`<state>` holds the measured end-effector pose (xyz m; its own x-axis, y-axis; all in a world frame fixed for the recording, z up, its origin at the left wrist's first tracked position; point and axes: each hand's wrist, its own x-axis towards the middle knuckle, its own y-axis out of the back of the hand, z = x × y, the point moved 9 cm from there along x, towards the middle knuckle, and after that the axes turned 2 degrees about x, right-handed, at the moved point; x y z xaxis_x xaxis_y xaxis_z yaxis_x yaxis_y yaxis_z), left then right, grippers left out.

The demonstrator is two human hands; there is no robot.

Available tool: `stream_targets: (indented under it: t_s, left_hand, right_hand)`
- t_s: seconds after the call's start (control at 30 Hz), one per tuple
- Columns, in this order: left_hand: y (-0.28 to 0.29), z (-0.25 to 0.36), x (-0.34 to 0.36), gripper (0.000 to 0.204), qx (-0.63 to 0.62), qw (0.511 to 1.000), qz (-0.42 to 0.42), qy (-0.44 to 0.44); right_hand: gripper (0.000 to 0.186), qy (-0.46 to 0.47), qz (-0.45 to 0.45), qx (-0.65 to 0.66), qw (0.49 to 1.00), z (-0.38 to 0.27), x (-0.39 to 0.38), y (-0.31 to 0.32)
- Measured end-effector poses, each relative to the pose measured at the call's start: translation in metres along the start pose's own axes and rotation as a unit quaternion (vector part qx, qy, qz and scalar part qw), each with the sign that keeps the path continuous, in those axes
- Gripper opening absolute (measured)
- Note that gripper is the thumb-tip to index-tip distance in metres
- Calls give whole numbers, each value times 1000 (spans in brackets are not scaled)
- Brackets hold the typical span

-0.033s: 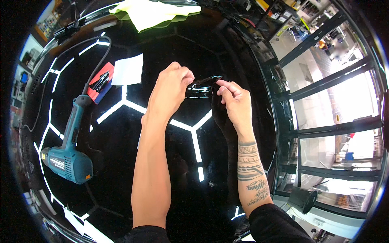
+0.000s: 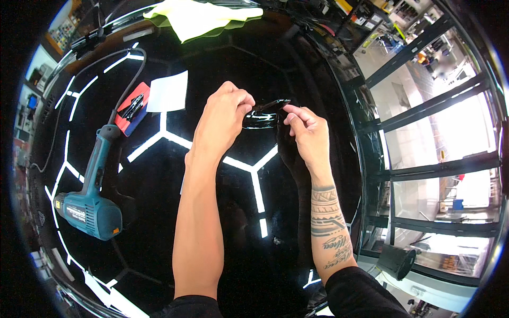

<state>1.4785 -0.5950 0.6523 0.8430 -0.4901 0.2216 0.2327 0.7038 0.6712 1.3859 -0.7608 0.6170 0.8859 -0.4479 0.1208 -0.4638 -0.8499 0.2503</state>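
Note:
A small piece of glossy black film (image 2: 261, 120), thin and curled, is stretched between my two hands just above a shiny black car panel (image 2: 233, 212). My left hand (image 2: 222, 116) pinches its left end between thumb and fingertips. At the right end, the thumb and fingers of my right hand (image 2: 308, 130) are closed on it. Black on black, the film's lower edge is hard to tell from the panel. Left of my left hand lie a white sheet of paper (image 2: 168, 93) and a red and blue flat card (image 2: 127, 123) with a crumpled black scrap on it.
A teal heat gun (image 2: 91, 212) lies on the panel at the left, its black cable (image 2: 142, 69) curving toward the far edge. A yellow-green cloth (image 2: 199, 20) rests at the far side. Dark-framed windows (image 2: 440, 164) stand to the right. White light strips reflect in the panel.
The upper edge of the film has shifted slightly, and its reflections have changed. Both hands keep their grip, almost unmoved.

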Motion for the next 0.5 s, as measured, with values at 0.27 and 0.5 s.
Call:
stream_targets:
  t_s: [0.27, 0.5]
  left_hand:
    - [0, 11, 4, 11, -4, 998, 20, -58]
    - [-5, 11, 7, 4, 12, 996, 42, -81]
  right_hand:
    - [23, 3, -4, 18, 1000, -1, 8, -1]
    - [23, -4, -3, 18, 1000, 0, 7, -1]
